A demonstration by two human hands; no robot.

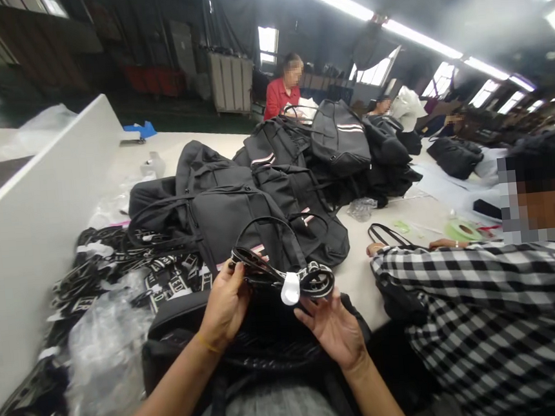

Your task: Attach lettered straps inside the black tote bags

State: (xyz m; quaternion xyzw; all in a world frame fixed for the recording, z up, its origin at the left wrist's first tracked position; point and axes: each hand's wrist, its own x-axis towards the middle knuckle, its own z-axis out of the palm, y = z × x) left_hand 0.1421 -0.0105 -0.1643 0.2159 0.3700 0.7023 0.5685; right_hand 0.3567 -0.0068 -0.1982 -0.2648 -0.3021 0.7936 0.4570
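Surface: I see a white table [395,223], long, running away from me.
Middle: heap of black bags [275,182] lying on it.
Left edge: printed straps [118,274] and clear plastic wrap [105,346] beside a white divider board [40,216].
Right edge: green tape roll [463,230].

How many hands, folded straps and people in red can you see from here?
Own hands: 2, left hand and right hand, both on the strap.
Folded strap: 1.
Person in red: 1.
Total: 4.
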